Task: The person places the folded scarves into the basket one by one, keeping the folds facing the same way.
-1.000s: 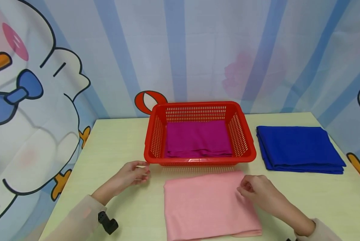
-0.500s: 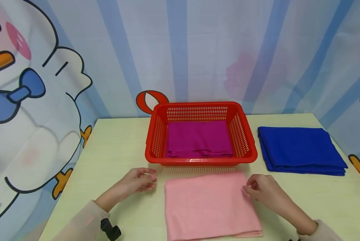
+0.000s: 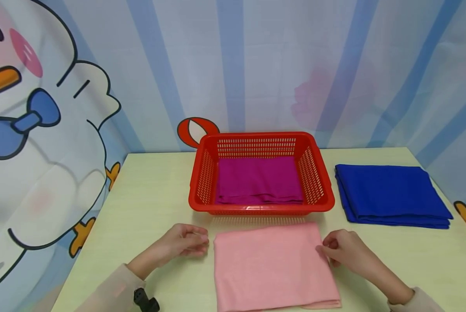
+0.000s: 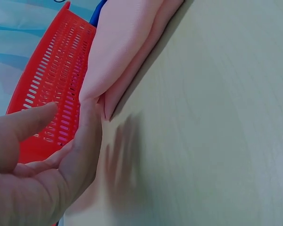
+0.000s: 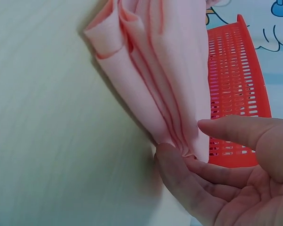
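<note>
A folded pink cloth (image 3: 272, 268) lies on the table in front of the red basket (image 3: 260, 209). At its left edge is my left hand (image 3: 186, 242), fingers extended and thumb held apart, with a narrow gap to the cloth in the head view. The left wrist view has these fingertips (image 4: 90, 110) overlapping the cloth's corner. On the other side, my right hand (image 3: 346, 251) touches the right edge. Its thumb (image 5: 217, 129) is at the cloth's upper face, while the fingertips (image 5: 167, 153) meet the stacked fold layers below.
Inside the basket lies a folded magenta cloth (image 3: 258, 180). A folded blue cloth (image 3: 393, 195) rests on the pale table (image 3: 155, 182) at the right. Behind the table hangs a printed curtain (image 3: 264, 65) with a cartoon duck (image 3: 42, 182) at the left.
My left hand has moved from the basket's front left corner down and right to the pink cloth's left edge. My right hand has slid slightly right, off the cloth's top to its edge.
</note>
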Motion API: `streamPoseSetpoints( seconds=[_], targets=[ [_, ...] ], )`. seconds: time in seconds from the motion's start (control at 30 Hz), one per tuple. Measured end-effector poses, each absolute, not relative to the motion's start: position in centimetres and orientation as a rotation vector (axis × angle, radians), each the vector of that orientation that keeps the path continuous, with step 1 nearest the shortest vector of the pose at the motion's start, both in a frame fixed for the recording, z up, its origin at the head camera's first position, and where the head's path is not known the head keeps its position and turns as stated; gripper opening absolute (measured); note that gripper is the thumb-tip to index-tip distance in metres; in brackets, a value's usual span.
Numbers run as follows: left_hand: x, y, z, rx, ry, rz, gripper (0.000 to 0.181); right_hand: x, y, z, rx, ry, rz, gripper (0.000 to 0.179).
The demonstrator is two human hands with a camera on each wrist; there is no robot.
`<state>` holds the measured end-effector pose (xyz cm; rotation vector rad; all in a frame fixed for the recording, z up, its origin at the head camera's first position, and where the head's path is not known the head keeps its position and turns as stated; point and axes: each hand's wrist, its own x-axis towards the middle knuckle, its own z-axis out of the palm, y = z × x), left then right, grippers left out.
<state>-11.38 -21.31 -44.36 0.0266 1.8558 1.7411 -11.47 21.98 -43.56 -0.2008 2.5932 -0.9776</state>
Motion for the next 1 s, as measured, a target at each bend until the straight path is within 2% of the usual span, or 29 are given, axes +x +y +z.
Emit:
streamPoseSetpoints(
  seconds=[0.47, 1.0],
  targets=[
    [-10.7, -19.8, -45.1, -0.002, 1.846, 1.73, 0.033, -11.6, 23.1, -44.5, -0.273, 2.381, -1.221, 0.017],
    [-10.5, -18.8, -45.4, -0.007, 1.909, 1.696, 0.03, -11.7, 22.9, -44.6, -0.268, 2.353, -1.2, 0.021]
  ],
)
